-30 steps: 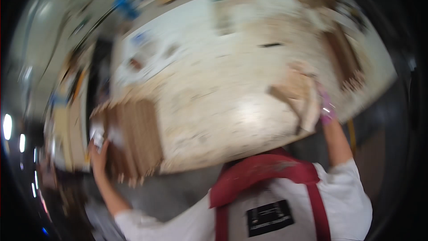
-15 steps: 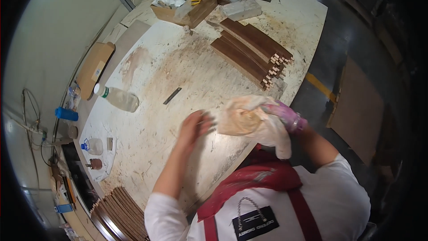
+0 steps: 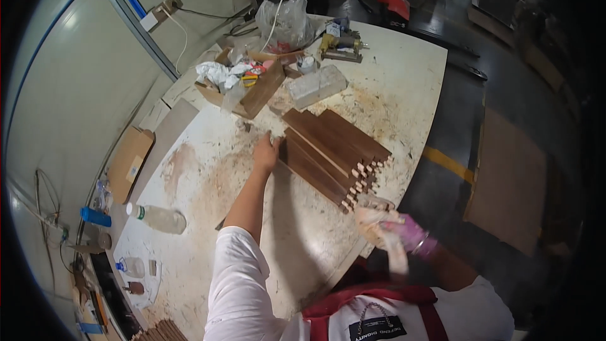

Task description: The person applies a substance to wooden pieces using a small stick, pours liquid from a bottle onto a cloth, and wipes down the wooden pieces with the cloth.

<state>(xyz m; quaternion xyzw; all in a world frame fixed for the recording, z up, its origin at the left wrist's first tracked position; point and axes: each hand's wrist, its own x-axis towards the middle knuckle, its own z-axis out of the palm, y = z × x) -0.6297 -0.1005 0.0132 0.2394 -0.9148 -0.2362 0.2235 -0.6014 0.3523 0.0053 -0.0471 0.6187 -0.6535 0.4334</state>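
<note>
Several dark brown wooden boards (image 3: 322, 148) lie stacked on the workbench, with pale wooden dowels (image 3: 358, 177) sticking out of their near right ends. My bare left hand (image 3: 268, 151) is stretched forward to the far left end of the stack, its fingers bent against a board's end. In a purple glove, my right hand (image 3: 413, 232) grips a crumpled, stained pale cloth (image 3: 377, 220). The cloth is bunched just beside the nearest dowels, and part of it dangles below the hand. Whether it touches the dowels is hard to tell.
Beyond the boards are a whitish block (image 3: 317, 86), a cardboard box (image 3: 259, 91) of odds and ends, and a nail gun (image 3: 341, 47). A bottle of cloudy liquid (image 3: 161, 219) lies at left. The bench's right edge (image 3: 432, 113) borders the floor.
My left hand has moved forward to the far end of the boards. The right hand has brought the cloth up beside the dowels, more bunched than before. The view has shifted.
</note>
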